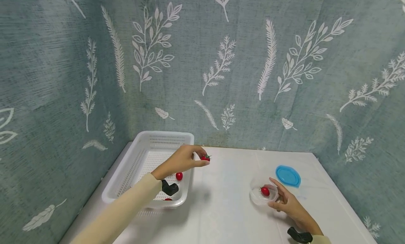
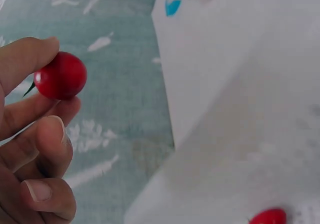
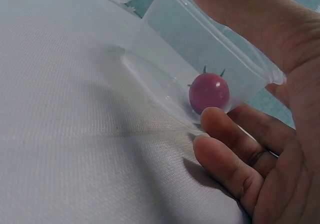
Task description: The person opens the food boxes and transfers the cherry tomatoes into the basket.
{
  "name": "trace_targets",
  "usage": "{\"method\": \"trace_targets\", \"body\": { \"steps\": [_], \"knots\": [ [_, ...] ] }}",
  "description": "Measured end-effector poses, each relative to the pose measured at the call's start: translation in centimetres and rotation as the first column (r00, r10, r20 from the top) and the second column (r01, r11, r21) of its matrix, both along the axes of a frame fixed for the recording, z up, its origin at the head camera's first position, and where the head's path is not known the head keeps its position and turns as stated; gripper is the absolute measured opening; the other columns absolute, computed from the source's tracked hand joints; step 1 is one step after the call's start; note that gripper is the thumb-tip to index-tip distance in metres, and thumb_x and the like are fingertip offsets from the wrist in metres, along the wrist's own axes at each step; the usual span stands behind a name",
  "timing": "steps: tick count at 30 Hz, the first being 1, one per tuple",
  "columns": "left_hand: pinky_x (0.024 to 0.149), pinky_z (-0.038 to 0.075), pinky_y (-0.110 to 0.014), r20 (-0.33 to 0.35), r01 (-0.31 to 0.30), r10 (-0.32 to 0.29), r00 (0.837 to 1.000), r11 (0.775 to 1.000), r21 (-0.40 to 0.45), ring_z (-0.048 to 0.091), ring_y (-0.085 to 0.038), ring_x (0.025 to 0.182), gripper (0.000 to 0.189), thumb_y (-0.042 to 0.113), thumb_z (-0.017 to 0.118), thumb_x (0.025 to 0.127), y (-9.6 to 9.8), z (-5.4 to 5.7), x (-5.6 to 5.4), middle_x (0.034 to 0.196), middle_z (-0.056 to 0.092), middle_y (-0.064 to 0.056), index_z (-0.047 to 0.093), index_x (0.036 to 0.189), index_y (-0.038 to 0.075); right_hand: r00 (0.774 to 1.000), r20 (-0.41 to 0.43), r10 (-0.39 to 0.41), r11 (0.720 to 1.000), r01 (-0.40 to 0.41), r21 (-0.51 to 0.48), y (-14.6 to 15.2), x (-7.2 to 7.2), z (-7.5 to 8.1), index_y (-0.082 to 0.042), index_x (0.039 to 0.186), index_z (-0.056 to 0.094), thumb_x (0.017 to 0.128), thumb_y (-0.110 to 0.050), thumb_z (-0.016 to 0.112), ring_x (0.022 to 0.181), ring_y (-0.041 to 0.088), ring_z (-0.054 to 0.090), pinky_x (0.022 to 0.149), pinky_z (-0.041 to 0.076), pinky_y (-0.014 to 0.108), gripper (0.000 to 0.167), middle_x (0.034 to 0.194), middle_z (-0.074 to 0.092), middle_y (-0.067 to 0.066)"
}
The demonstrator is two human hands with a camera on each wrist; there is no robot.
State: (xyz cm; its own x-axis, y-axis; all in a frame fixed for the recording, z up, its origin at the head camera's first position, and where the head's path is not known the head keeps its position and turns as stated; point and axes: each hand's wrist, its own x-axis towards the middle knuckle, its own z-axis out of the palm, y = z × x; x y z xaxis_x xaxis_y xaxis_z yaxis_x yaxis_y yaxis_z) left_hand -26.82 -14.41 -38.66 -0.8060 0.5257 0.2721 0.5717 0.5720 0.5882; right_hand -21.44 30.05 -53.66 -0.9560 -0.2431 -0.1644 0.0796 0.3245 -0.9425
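Note:
Between thumb and fingertips my left hand (image 1: 185, 159) pinches a red cherry tomato (image 2: 61, 76) with a green stem, held up by the right rim of the white basket (image 1: 109, 187). In the head view more cherry tomatoes lie in the basket, one of them (image 1: 179, 176) below the left wrist. My right hand (image 1: 292, 205) grips the side of a clear plastic cup (image 3: 170, 39) standing on the table, thumb at the rim and fingers low on the wall. Inside the cup sits a single cherry tomato (image 3: 209, 93), its stem pointing up in the right wrist view.
A blue lid (image 1: 288, 175) lies on the white table (image 1: 224, 194), just behind the cup. Grey-green patterned cloth walls (image 1: 240, 124) close off the back and both sides. The basket stands at the left, near the wall.

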Motion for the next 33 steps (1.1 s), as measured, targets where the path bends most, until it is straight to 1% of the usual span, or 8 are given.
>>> {"method": "trace_targets", "body": {
  "steps": [4,7,11,14,19,23,27,33],
  "knots": [
    [0.058,0.045,-0.029,-0.017,-0.042,0.042,0.999,0.999,0.000,0.049,-0.010,0.058,0.027,0.041,0.080,0.090,-1.8,-0.2,0.1,0.094,0.070,0.012,0.075,0.106,0.020,1.000,-0.008,0.009,1.000,-0.009,0.003,0.1,-0.1,-0.2,-0.027,0.165,0.018,0.095,-0.021,0.076,0.082,0.023,0.049,0.068,0.051,0.031,0.091,0.165,0.018,0.016],
    [0.061,0.047,-0.030,-0.014,-0.072,0.072,0.997,0.997,0.001,0.052,-0.011,0.062,0.030,0.041,0.079,0.091,-3.1,-0.5,0.2,0.096,0.070,0.010,0.075,0.109,0.017,1.000,-0.014,0.016,1.000,-0.015,0.009,0.1,-0.1,-0.2,-0.027,0.165,0.018,0.096,-0.021,0.075,0.081,0.023,0.049,0.068,0.051,0.030,0.091,0.165,0.017,0.018],
    [0.070,0.050,-0.032,-0.002,-0.107,0.107,0.994,0.994,0.015,0.060,-0.014,0.078,0.032,0.042,0.078,0.092,-4.4,-0.6,0.3,0.098,0.071,0.009,0.075,0.112,0.016,1.000,-0.004,0.004,1.000,-0.004,0.014,0.2,-0.1,0.0,-0.029,0.165,0.018,0.095,-0.022,0.076,0.082,0.023,0.049,0.068,0.051,0.030,0.091,0.166,0.017,0.016],
    [0.073,0.050,-0.033,-0.017,-0.120,0.121,0.993,0.992,0.022,0.062,-0.015,0.085,0.033,0.043,0.077,0.092,-5.2,-0.6,0.5,0.098,0.072,0.009,0.076,0.112,0.016,1.000,-0.009,0.012,1.000,-0.012,0.009,0.2,0.0,0.1,-0.028,0.166,0.017,0.095,-0.021,0.076,0.081,0.023,0.049,0.068,0.051,0.030,0.092,0.167,0.015,0.017],
    [0.070,0.049,-0.033,-0.027,-0.148,0.148,0.989,0.989,0.005,0.061,-0.016,0.082,0.034,0.043,0.077,0.093,-6.8,-1.1,0.5,0.099,0.072,0.008,0.076,0.112,0.015,1.000,-0.019,0.015,1.000,-0.016,-0.002,0.1,0.2,0.2,-0.027,0.166,0.017,0.095,-0.020,0.077,0.080,0.022,0.049,0.068,0.052,0.030,0.093,0.167,0.015,0.019],
    [0.069,0.049,-0.033,0.004,-0.191,0.192,0.981,0.981,-0.014,0.060,-0.015,0.077,0.034,0.042,0.078,0.092,-8.1,-1.6,0.8,0.099,0.072,0.006,0.075,0.112,0.015,1.000,-0.017,0.009,1.000,-0.009,-0.007,0.1,0.2,0.1,-0.028,0.166,0.018,0.094,-0.020,0.078,0.080,0.022,0.050,0.068,0.052,0.030,0.094,0.166,0.019,0.018],
    [0.065,0.049,-0.034,0.019,-0.215,0.215,0.976,0.976,-0.030,0.057,-0.015,0.071,0.032,0.040,0.079,0.091,-9.4,-2.0,0.9,0.100,0.072,0.004,0.075,0.110,0.015,0.999,-0.031,0.028,0.999,-0.028,-0.019,0.1,0.2,0.0,-0.027,0.166,0.017,0.095,-0.018,0.076,0.079,0.021,0.050,0.068,0.052,0.031,0.093,0.165,0.019,0.019],
    [0.075,0.049,-0.037,0.023,-0.241,0.242,0.970,0.969,-0.059,0.062,-0.018,0.086,0.026,0.035,0.079,0.092,-11.2,-2.6,0.9,0.099,0.071,0.002,0.076,0.108,0.015,1.000,-0.021,0.008,1.000,-0.008,-0.024,0.1,0.2,0.0,-0.029,0.165,0.018,0.094,-0.018,0.077,0.080,0.021,0.049,0.068,0.051,0.030,0.092,0.164,0.022,0.018]
  ]
}}
